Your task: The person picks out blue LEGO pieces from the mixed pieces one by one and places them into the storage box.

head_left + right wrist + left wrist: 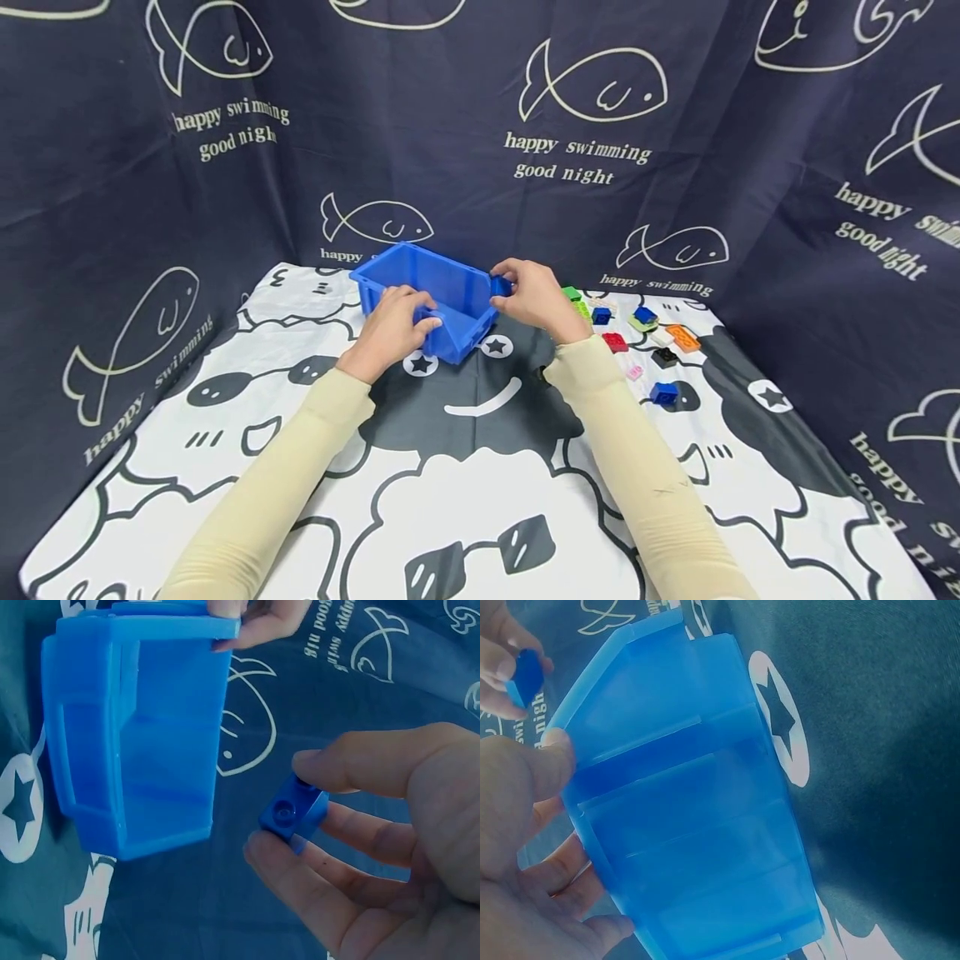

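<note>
A blue plastic bin [438, 279] stands at the back of the table. My left hand [393, 325] grips its near side wall, with the thumb on one face and the fingers on the other in the left wrist view. Beside the bin's right end, my right hand [536, 293] pinches a small blue toy brick [291, 811] between thumb and fingers. In the right wrist view the brick is apart from the bin, one stud facing the camera. The part of the bin's floor that the head view shows is bare.
Several loose toy bricks lie to the right, among them a red brick [615, 342], an orange brick [682, 337], a black brick [664, 357] and a blue brick [663, 393]. A dark fish-print curtain [465, 100] encloses the cartoon-print tablecloth [480, 500].
</note>
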Motion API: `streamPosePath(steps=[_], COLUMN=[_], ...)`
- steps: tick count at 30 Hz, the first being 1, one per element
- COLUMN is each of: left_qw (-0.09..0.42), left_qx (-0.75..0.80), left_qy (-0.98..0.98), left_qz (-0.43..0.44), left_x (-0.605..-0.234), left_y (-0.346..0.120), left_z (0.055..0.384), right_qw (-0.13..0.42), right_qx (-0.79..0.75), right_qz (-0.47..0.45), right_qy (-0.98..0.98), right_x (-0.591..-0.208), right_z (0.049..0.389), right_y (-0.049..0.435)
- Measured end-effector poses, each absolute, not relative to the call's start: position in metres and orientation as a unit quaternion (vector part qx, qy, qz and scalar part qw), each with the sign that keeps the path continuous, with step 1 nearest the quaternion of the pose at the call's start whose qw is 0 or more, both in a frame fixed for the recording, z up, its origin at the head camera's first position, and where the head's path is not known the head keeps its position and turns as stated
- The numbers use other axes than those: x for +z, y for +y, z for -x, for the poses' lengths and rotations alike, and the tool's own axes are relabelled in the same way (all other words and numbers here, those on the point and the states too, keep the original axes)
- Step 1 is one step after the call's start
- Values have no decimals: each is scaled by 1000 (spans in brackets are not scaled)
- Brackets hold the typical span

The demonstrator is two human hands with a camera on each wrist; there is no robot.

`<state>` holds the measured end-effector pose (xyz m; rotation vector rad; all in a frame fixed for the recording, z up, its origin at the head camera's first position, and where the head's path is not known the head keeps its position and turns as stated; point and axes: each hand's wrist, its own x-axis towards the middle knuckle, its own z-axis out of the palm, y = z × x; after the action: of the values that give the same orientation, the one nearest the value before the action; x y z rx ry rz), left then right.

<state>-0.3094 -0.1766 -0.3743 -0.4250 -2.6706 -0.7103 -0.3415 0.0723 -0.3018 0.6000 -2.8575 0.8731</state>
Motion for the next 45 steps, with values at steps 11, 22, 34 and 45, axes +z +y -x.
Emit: streamPosePath(steps=[11, 22, 34, 45], left_qw=[172, 174, 175, 174], left_qx=[-248, -246, -243, -241], left_qy=[-942, -942, -942, -941], left_qz=[145, 150, 154, 160], left_x=[-370, -371, -372, -375], left_y=[-177, -177, -175, -175], left_z=[311, 309, 309, 307], right_qw=[67, 50, 45, 1], right_qx=[288, 304, 283, 233], right_qz=[-210, -211, -225, -234], right_qy=[-932, -928, -931, -944], right_x=[-303, -301, -308, -315], right_z=[352, 360, 377, 385], right_y=[43, 23, 10, 1])
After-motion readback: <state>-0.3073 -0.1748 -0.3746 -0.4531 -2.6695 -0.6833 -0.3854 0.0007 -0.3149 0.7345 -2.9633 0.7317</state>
